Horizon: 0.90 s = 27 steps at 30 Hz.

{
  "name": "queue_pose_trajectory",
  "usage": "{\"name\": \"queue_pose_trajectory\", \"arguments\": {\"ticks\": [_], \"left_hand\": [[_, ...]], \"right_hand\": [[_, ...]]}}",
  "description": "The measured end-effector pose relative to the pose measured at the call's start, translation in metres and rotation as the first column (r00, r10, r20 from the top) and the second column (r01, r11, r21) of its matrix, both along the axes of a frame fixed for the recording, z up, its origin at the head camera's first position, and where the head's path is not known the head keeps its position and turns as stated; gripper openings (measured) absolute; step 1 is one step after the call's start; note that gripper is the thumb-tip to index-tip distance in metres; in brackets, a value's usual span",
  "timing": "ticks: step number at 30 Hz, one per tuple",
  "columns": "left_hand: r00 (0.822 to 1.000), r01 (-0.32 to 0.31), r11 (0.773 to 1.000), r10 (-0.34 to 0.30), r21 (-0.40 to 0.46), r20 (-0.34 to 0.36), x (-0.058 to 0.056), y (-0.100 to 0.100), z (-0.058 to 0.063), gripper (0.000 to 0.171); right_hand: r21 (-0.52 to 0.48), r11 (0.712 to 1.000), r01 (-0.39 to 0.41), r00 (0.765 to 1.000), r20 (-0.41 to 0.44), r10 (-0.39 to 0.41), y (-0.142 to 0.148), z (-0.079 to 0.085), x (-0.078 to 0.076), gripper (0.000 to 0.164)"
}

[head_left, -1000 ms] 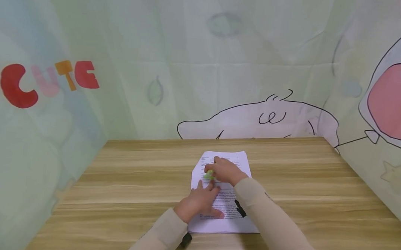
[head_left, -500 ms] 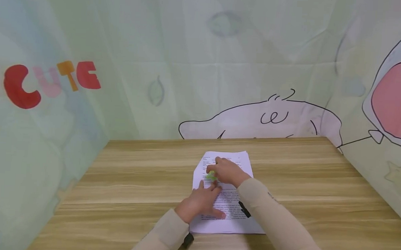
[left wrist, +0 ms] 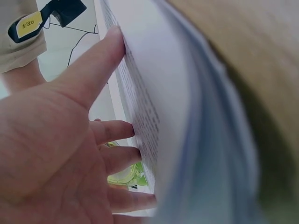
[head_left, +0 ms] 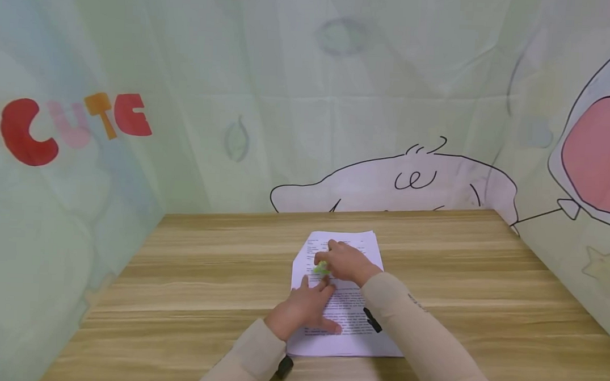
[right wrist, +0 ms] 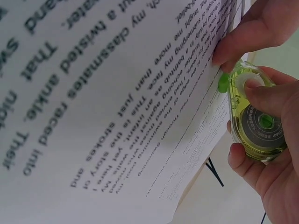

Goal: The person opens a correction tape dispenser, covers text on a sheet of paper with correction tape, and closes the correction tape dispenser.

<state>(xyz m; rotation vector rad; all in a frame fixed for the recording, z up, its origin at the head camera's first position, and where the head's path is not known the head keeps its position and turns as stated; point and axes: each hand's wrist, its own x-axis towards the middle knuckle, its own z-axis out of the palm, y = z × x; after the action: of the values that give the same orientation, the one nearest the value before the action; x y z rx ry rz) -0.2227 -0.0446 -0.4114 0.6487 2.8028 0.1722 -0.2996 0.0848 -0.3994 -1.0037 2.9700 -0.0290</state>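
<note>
A stack of printed paper [head_left: 346,344] lies on the wooden table, its text facing up. My left hand [head_left: 307,305] rests on the lower left of the top sheet, fingers spread. Higher up the page, my right hand [head_left: 350,262] grips a see-through yellow-green correction tape dispenser [head_left: 322,268]. The right wrist view shows thumb and fingers around the dispenser [right wrist: 264,128], its green tip [right wrist: 223,83] right at the printed lines beside a left fingertip. Behind the left fingers [left wrist: 119,158] in the left wrist view, part of the dispenser [left wrist: 124,175] shows.
Around the paper stretches the wood-grain table top [head_left: 215,266]. Printed cloth curtains [head_left: 209,152] with cartoon drawings stand along its back and both sides. Dark wrist camera mounts [head_left: 285,367] sit under the beige sleeves [head_left: 421,337].
The right hand with the correction tape dispenser has shifted slightly to the right across the page. The left hand stays in its place on the paper.
</note>
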Motion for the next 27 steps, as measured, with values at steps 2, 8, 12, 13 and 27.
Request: {"name": "queue_pose_trajectory", "arguments": {"ticks": [2,8,12,13,27], "left_hand": [[1.000,-0.001,1.000,0.001,-0.002,0.002,0.000,0.000,-0.001,0.089],[1.000,-0.003,1.000,0.003,-0.001,0.002,0.000,0.001,-0.001,0.089],[1.000,-0.002,1.000,0.002,0.001,0.003,0.000,0.002,-0.001,0.089],[1.000,-0.002,1.000,0.002,0.002,0.003,0.000,0.003,-0.001,0.089],[1.000,-0.011,1.000,0.011,-0.011,0.005,0.001,0.002,-0.002,0.090]], "right_hand": [[0.003,1.000,-0.002,1.000,-0.008,0.002,0.000,0.000,0.000,0.035],[0.003,1.000,-0.012,1.000,-0.019,0.012,0.002,-0.001,-0.001,0.035],[0.024,1.000,0.000,0.999,-0.032,0.001,0.007,0.000,-0.001,0.032],[0.029,1.000,0.001,0.999,-0.039,0.000,0.008,0.000,0.000,0.032],[-0.147,0.989,-0.020,1.000,-0.004,0.019,0.015,-0.005,-0.004,0.028]]}}
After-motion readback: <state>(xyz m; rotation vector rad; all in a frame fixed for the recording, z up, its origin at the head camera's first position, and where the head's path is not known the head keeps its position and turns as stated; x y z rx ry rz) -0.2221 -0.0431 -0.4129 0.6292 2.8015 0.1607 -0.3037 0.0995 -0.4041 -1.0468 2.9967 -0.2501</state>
